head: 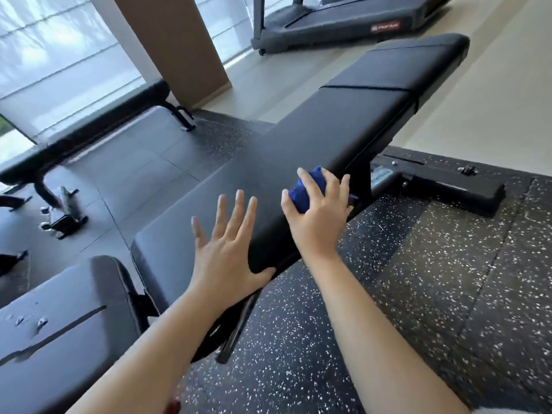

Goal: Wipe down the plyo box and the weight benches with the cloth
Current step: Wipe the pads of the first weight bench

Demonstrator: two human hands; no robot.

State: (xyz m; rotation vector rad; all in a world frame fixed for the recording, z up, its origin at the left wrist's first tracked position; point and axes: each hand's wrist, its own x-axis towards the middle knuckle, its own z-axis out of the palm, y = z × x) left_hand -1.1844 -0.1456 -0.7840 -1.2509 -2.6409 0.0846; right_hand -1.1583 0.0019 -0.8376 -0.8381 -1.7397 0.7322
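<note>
A long black padded weight bench (343, 124) runs from the lower middle up to the right. My left hand (227, 252) lies flat on its near end, fingers spread, thumb hooked over the right edge. My right hand (319, 213) grips a bunched blue cloth (307, 189) and presses it against the bench's right side edge. A second black bench pad (59, 330) sits at the lower left, beside the first. A third bench (89, 124) stands further back at the left. No plyo box is in view.
A treadmill (343, 22) stands at the top, on the pale floor. The bench's black base foot (454, 186) juts out to the right on speckled rubber flooring (418, 279). Bench feet and brackets (62, 216) lie at the left. A brown pillar (179, 40) rises by the windows.
</note>
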